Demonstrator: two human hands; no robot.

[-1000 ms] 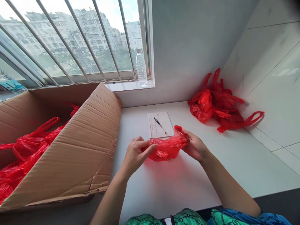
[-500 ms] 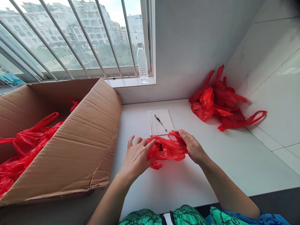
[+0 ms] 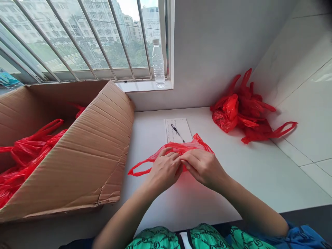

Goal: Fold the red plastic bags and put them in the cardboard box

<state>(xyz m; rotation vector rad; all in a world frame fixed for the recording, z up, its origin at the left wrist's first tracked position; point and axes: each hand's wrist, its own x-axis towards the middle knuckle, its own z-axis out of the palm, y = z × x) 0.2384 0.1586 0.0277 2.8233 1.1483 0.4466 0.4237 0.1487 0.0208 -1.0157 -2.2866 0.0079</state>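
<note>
We are pinching one thin red bag (image 3: 178, 147) gently

We are holding the bag over the near middle of the desk (image 3: 155, 126). It is hiding the near edge of the notebook (image 3: 184, 127), where a pen (image 3: 177, 132) is lying. We cannot tell if the bag is touching the desk.

Our left hand (image 3: 167, 167) is bending its fingers down onto the bag. Our right hand (image 3: 204, 166) is pressing thumb and finger together beside it. Each grip is clamping on the red plastic, and the two are almost meeting in the middle. Our hands are hiding the pinched part, so we cannot tell how much we are holding there.

To be doing this well, we should be pinching softly, because such thin plastic is probably tearing easily. We should be using just our fingertips and feeling for the edge, since we are not seeing it. A loop handle (image 3: 141, 173) is sticking out to the left, so we should be watching that it is not twisting or catching on a finger.

We should also be keeping our arms clear of the big cardboard box (image 3: 85, 155) on the left. On the far right, a pile of red bags (image 3: 250, 116) is resting by the wall.
</note>
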